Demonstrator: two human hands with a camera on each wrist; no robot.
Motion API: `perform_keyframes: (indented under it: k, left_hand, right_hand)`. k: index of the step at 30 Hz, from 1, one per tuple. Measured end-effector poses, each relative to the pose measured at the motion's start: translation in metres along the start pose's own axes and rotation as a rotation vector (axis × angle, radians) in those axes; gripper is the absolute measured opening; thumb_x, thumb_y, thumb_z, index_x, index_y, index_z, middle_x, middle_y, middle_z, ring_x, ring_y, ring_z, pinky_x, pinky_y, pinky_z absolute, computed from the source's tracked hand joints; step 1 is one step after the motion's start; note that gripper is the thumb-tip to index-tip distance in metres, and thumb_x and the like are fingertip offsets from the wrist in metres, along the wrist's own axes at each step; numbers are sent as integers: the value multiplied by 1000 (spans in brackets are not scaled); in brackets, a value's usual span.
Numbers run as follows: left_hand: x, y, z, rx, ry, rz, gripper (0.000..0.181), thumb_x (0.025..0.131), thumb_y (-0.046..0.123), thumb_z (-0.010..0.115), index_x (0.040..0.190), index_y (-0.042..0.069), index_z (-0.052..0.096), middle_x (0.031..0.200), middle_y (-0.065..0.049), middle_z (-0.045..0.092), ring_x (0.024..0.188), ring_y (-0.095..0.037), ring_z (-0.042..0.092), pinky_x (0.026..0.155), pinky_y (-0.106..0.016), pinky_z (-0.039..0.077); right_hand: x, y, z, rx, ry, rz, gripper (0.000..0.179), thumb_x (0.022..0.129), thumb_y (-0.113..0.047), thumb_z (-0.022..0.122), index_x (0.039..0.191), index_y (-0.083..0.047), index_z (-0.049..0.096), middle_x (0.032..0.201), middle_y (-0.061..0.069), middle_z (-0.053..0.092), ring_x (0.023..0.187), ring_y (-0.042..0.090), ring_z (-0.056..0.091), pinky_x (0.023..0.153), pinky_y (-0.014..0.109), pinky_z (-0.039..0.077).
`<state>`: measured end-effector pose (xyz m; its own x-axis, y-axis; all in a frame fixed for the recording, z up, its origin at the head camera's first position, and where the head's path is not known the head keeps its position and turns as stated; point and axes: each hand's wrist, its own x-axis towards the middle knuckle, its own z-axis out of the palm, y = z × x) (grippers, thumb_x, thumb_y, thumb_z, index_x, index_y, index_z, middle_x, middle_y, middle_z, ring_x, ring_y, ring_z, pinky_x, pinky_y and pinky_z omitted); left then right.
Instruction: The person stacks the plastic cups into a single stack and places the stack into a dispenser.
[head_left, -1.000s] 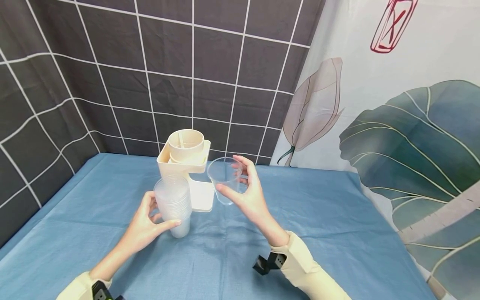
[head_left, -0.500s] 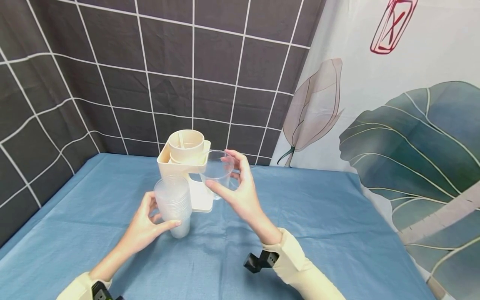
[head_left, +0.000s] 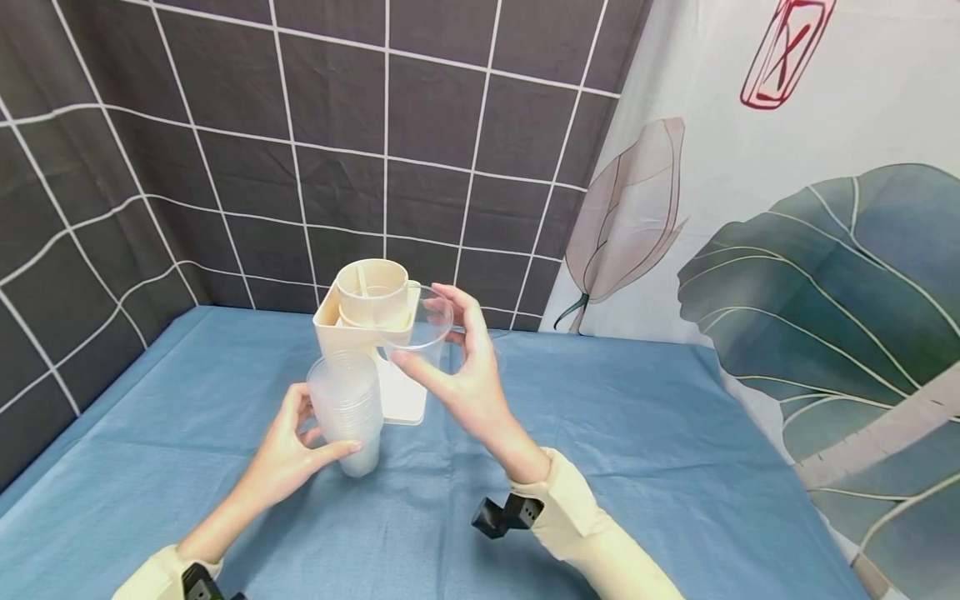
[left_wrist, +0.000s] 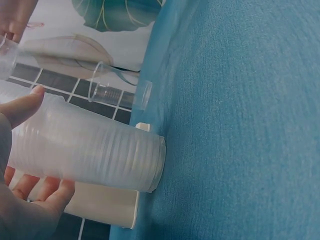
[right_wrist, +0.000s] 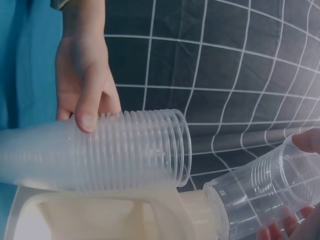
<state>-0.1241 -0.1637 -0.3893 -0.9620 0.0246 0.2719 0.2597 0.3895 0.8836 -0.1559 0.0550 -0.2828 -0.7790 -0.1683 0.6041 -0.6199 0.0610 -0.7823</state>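
Note:
My left hand grips a tall stack of clear plastic cups, thumb on the near side; the stack stands upright on the blue cloth. My right hand holds a single clear plastic cup between thumb and fingers, raised above the table. In the head view that cup overlaps the right side of a cream plastic holder. Atop the holder sits a round cream cup-shaped part. Whether the clear cup touches the holder I cannot tell. Another clear cup stands on the table, mostly hidden behind my right hand in the head view.
Blue cloth covers the table. A dark curtain with white grid lines hangs behind and to the left. At the right is a white curtain with printed leaves. Both sleeves carry small black wrist cameras.
My right hand has moved left and slightly up or away with its clear cup, bringing it in front of the cream holder. My left hand and the stack have stayed put.

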Motion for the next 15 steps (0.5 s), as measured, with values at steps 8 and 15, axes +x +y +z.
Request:
perform_keyframes:
  k: [8,15]
  left_hand:
    - [0,-1,0,11,0,-2,72,74,14,83,125,6,34,123,-7,52,106,7,47,94,-51,47]
    - [0,-1,0,17,1,4,71,74,13,83,125,5,34,122,-7,52,106,7,47,94,-50,48]
  right_hand:
    - [2,-2,6,63,-36,-51,70,76,-5,73,137,-5,40,131,22,51,122,33,47,94,43,42]
    - [2,-3,11,150,-76,-64,70,77,2,71,137,-1,37,133,26,48,122,42,47,101,58,38]
